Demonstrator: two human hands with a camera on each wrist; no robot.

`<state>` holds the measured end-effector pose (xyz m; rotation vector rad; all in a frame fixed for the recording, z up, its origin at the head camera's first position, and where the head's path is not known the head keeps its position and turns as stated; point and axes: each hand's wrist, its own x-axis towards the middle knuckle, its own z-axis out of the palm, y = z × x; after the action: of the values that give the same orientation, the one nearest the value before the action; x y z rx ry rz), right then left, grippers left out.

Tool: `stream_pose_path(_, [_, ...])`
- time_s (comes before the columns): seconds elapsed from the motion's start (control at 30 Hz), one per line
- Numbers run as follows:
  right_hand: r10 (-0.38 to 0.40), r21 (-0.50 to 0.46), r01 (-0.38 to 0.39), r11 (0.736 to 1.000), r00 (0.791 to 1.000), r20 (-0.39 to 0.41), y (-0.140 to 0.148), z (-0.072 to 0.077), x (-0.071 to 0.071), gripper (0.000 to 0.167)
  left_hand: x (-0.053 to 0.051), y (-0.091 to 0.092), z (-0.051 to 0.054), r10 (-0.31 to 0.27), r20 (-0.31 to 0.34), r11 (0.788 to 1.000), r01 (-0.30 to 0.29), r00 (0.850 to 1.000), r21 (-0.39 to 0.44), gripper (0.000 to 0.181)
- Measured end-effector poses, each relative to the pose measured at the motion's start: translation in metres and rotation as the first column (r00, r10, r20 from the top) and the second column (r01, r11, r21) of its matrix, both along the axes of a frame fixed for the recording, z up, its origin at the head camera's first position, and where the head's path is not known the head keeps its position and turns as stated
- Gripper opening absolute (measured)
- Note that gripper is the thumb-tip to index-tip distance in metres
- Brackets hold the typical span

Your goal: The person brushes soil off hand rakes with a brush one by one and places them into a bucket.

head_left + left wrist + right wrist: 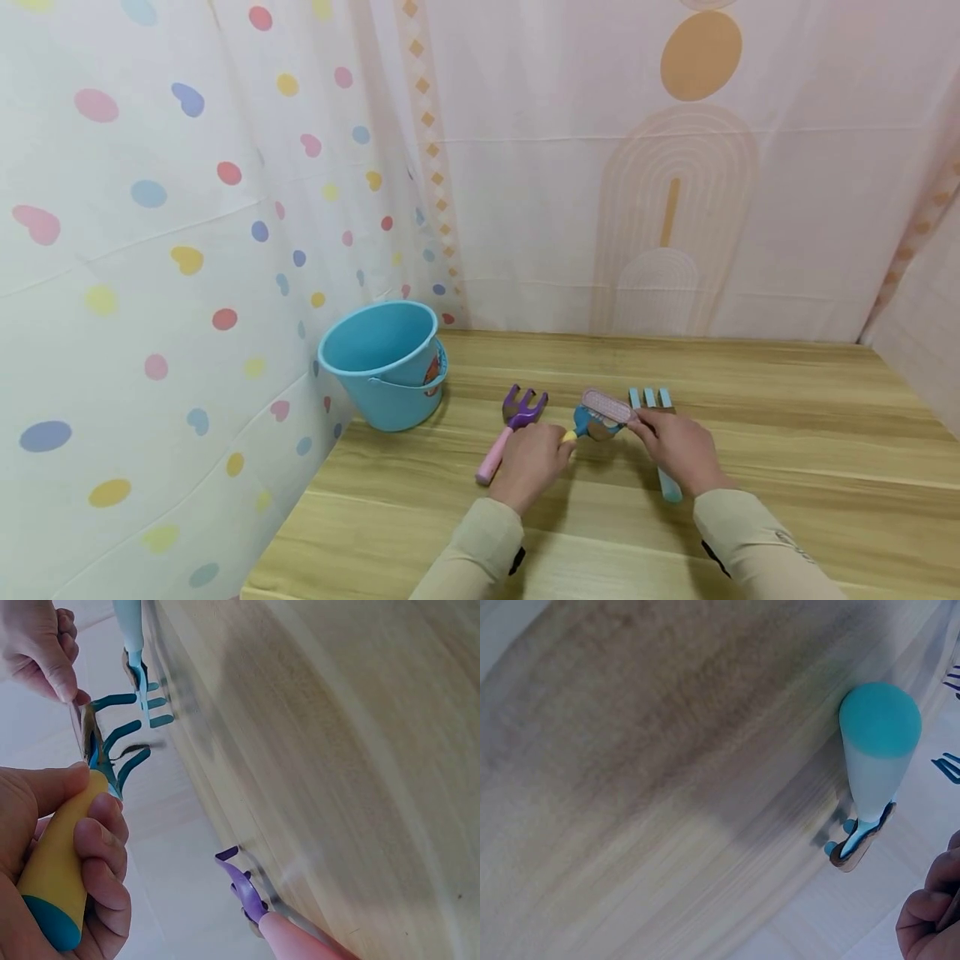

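At the near edge, two beige sleeves (480, 542) reach in over the wood-grained table (810, 433), a black band showing under each cuff. The left hand (531, 468) has its fingers wrapped around the yellow handle of a blue toy rake (581, 427), held above the table with its head toward the right. The right hand (682, 450) pinches the thin handle of a pink brush-like tool (607, 406), whose oval head lies over the rake's brown-patched head and seems to touch it.

Left of the left hand, a purple fork (513, 427) lies with its pink handle near and its tines far. On the right, a light-blue fork (877, 765) rests on the table, tines far, its middle hidden behind the right hand in the head view.

Farther off to the left stands a blue bucket (397, 408), upright, its handle lowered. Beyond hang a dotted curtain (150, 275) on the left and a pale arch-patterned curtain (525, 167) at the far side.
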<state>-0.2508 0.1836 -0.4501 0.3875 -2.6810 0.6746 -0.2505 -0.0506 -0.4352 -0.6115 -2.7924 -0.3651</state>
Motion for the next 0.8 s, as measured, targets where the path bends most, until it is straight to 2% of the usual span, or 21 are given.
stream_pose_path(0.2, [-0.038, 0.012, 0.037, 0.999, 0.999, 0.039, 0.0004, -0.0001, -0.0001, 0.032, 0.0009, -0.0003, 0.0001, -0.008, 0.024, 1.0, 0.008, 1.0, -0.002, 0.039])
stream_pose_path(0.43, [-0.06, 0.004, 0.06, 0.998, 0.995, 0.077, 0.0005, 0.0011, 0.0002, 0.038, 0.0019, -0.0001, 0.001, -0.009, 0.017, 1.0, 0.009, 1.0, 0.003, 0.038])
stream_pose_path(0.8, [-0.118, -0.018, 0.12, 0.993, 0.988, 0.099, -0.0005, 0.0036, -0.0008, 0.031, 0.0015, -0.0001, -0.0007, 0.008, -0.002, 1.0, -0.008, 1.0, -0.004, 0.036])
